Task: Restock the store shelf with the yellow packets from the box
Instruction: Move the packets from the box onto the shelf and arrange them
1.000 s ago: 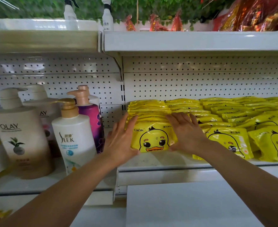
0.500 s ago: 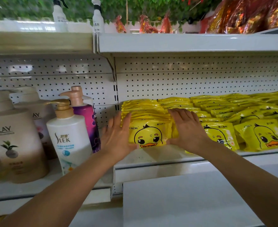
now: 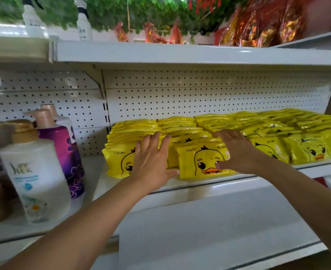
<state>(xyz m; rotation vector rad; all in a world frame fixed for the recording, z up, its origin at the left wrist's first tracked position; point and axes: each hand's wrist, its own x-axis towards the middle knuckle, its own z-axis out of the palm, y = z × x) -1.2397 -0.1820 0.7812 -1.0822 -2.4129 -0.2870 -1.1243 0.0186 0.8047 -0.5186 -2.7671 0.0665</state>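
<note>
White perforated-back store shelf (image 3: 209, 184) carried rows of yellow duck-printed plastic packets (image 3: 201, 162). Your left hand (image 3: 153, 160) and right hand (image 3: 236, 151), fingers spread flat, bracketed the front packet; you were squaring rows. Fetching more probably came next.

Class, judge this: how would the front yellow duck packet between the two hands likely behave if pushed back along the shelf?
The front duck packet looks glossy, so it would probably slide easily. It looks soft and puffy, so it may buckle rather than move stiffly. It stands on edge, leaning on the row behind, so it might tip.
</note>
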